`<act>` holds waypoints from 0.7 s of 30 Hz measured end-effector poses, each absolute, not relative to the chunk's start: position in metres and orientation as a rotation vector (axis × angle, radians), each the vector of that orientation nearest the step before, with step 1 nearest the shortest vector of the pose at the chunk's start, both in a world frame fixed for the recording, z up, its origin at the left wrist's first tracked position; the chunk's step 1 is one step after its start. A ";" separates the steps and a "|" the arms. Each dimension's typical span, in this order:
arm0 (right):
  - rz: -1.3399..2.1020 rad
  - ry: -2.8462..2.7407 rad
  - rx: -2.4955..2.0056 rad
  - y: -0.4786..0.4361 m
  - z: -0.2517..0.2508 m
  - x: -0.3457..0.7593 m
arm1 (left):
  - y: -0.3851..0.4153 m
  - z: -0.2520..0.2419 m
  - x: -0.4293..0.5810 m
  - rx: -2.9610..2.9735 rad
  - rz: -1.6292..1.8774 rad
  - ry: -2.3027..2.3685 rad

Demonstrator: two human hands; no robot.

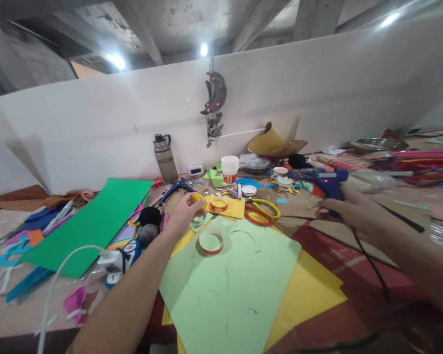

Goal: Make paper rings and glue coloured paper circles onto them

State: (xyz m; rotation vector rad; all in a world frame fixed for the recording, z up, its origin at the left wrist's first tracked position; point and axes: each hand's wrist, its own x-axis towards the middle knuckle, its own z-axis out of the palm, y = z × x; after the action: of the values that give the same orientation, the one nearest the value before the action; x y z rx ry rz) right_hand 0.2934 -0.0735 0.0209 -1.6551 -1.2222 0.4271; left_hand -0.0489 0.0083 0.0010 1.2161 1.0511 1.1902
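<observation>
My right hand [349, 204] is closed round the handle of a blue hot glue gun [330, 179], its nozzle pointing left and a small red light showing on its body. A dark cord hangs down from it. My left hand [184, 211] pinches a small yellow paper piece [198, 198], partly hidden by the fingers. Just right of that hand, a red-edged ring [218, 208] sits on yellow paper [236, 208]. Nearer to me, another ring [211, 250] rests on a light green sheet [236, 290] that bears faint pencil curves.
Scissors with red and yellow handles [258, 222] lie beyond the green sheet. White cups [230, 164] and a bottle [166, 160] stand at the back. At left are a green sheet [92, 223], a power strip [131, 253] and paper scraps. A second glue gun [175, 189] lies behind my left hand.
</observation>
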 end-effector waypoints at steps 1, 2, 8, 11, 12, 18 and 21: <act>0.587 -1.182 -1.522 -0.073 0.029 0.278 | 0.009 0.000 -0.049 1.201 1.187 1.044; 0.660 -1.223 -1.418 -0.072 0.036 0.262 | 0.009 0.000 -0.049 1.185 1.186 1.038; 0.835 -1.575 -1.229 -0.057 0.041 0.174 | 0.010 0.000 -0.053 1.117 1.196 0.989; 0.793 -1.669 -1.176 -0.050 0.025 0.159 | 0.010 0.000 -0.055 1.129 1.177 0.981; 0.766 -1.690 -1.174 -0.048 0.021 0.157 | 0.010 0.000 -0.055 1.135 1.173 0.986; 0.641 -1.786 -1.145 -0.048 0.010 0.162 | 0.009 -0.003 -0.053 1.168 1.141 1.004; 0.589 -1.844 -1.159 -0.047 0.009 0.161 | 0.007 -0.001 -0.050 1.156 1.134 1.002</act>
State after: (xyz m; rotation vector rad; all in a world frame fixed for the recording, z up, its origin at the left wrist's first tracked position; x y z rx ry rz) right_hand 0.1614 -0.0473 0.0087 -1.1591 -1.8438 0.5892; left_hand -0.0499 0.0066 -0.0010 1.1560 1.0024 1.1340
